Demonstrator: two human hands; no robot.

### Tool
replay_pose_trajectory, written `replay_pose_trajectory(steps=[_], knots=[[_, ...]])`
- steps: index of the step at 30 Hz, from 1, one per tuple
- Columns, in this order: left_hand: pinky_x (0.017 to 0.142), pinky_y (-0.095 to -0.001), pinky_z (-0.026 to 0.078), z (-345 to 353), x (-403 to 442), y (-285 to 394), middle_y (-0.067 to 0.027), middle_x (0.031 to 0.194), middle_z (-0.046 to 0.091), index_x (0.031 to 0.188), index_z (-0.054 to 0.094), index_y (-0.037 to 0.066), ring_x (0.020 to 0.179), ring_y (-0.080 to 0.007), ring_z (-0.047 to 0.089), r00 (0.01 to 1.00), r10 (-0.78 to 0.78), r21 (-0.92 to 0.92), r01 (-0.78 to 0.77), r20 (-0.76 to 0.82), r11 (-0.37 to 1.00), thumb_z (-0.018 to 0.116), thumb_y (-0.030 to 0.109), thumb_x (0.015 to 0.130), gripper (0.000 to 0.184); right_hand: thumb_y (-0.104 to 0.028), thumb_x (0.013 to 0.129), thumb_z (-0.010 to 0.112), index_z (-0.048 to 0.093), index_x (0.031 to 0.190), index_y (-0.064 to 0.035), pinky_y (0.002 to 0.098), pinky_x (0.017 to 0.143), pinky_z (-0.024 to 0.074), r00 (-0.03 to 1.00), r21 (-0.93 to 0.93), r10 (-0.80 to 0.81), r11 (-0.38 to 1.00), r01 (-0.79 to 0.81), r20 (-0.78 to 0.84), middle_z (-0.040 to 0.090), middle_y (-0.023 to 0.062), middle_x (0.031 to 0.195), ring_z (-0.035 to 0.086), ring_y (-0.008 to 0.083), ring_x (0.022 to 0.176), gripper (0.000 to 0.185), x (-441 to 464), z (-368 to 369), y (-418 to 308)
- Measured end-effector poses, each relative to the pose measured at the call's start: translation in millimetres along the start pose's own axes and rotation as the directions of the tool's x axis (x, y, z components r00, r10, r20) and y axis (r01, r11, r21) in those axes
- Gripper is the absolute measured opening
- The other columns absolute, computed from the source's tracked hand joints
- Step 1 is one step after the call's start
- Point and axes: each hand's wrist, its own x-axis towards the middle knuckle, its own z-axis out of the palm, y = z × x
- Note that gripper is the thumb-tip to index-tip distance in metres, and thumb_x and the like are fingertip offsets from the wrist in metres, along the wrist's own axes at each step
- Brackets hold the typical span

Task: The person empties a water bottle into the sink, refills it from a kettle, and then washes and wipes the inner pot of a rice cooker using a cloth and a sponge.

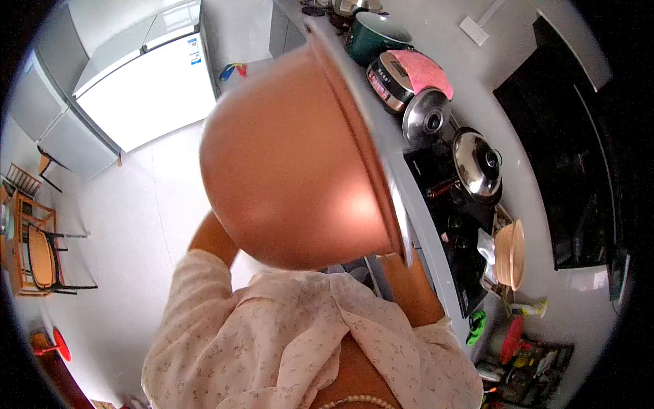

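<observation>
A large copper-coloured rice cooker inner pot point(286, 157) is raised close before me, tipped on its side. Its rounded base faces left and its silvery rim point(403, 225) faces right, so the inside is out of sight. Both my arms reach up to it. My left forearm point(212, 240) disappears behind the lower left of the pot, hiding that hand. On the other side, my right forearm point(411, 290) runs up to the rim, and its fingers are hidden too. The pot hangs clear of the counter between my arms.
Along the counter at right stand a green pot point(375, 41), a rice cooker point(392, 82) under a pink cloth point(424, 71), a steel lid point(427, 119), a lidded wok point(477, 163) on the black stove point(466, 259), and a basket point(509, 253). A white chest freezer point(153, 88) and chairs point(42, 255) stand left.
</observation>
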Motion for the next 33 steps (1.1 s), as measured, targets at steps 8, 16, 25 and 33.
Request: replay_pose_trajectory(steps=[8,16,25,33], knots=[[0.096,-0.0392,0.044,41.5,29.0,-65.5,-0.0112,0.117,0.061,0.123,0.053,0.004,0.11,-0.0231,0.054,0.953,0.222,0.012,-0.224,-0.208,0.974,0.049,0.032,0.094,0.04,-0.014,0.083,0.06,0.06,0.109,0.0004,0.0353,0.084,0.0514,0.892,0.264,-0.392,0.906,0.331,0.225,0.065,0.0123,0.103,0.062,0.0227,0.094,0.03,96.1,67.0,-68.3],[0.099,-0.0452,0.044,-27.0,39.7,-69.8,-0.0124,0.12,0.059,0.126,0.05,0.005,0.116,-0.0276,0.052,0.965,0.245,-0.124,-0.234,0.087,0.964,0.049,0.029,0.094,0.04,-0.006,0.079,0.062,0.058,0.103,-0.0021,0.0283,0.043,0.0506,0.773,0.266,-0.634,0.751,0.605,0.03,0.065,0.0075,0.085,0.062,0.0187,0.058,0.025,194.5,62.2,-105.8],[0.093,-0.0343,0.046,-45.9,150.7,45.8,-0.0091,0.117,0.057,0.128,0.046,0.002,0.108,-0.0217,0.056,0.938,0.128,-0.167,-0.189,-0.321,0.968,0.056,0.016,0.091,0.041,-0.003,0.08,0.058,0.051,0.106,0.0032,0.0267,0.027,0.039,0.88,0.039,-0.468,0.884,0.467,0.079,0.061,0.0102,0.077,0.053,0.0164,0.04,0.028,261.5,83.6,-106.5],[0.079,-0.0318,0.05,-82.4,288.2,59.3,-0.0105,0.095,0.06,0.107,0.053,-0.001,0.084,-0.0218,0.06,0.986,0.102,0.008,-0.101,-0.13,0.995,0.058,-0.001,0.074,0.034,-0.014,0.087,0.061,0.051,0.107,0.0026,0.0252,0.031,0.0417,0.782,-0.262,-0.623,0.754,0.602,0.005,0.06,0.0077,0.075,0.055,0.0136,0.045,0.028,305.2,130.8,-122.6]])
